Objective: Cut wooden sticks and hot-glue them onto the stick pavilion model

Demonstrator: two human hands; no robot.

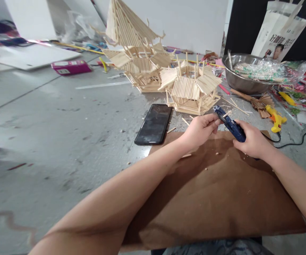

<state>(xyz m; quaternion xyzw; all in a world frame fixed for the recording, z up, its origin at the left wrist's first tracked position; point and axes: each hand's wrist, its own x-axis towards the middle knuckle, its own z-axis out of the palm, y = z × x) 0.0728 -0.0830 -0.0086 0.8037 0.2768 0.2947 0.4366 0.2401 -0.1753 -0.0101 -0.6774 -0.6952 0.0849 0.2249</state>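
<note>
My right hand [244, 136] is wrapped round a dark blue hand tool [232, 128], its jaws pointing up and left. A short pale wooden stick [227, 113] lies across the jaws. My left hand [202, 129] has its fingertips pinched together beside the jaws; what they hold, if anything, is too small to tell. Just beyond my hands stands a low wooden stick model [188, 88] with sloping roof panels. Behind it, to the left, is a taller stick model [139, 63] with a pointed roof.
Brown sheet [216, 202] under my forearms, with stick scraps. A black phone [154, 124] lies left of my hands. At right are a metal bowl [242, 83] of wrapped sticks and a yellow glue gun [276, 118] with a cord. A purple box [71, 67] lies back left.
</note>
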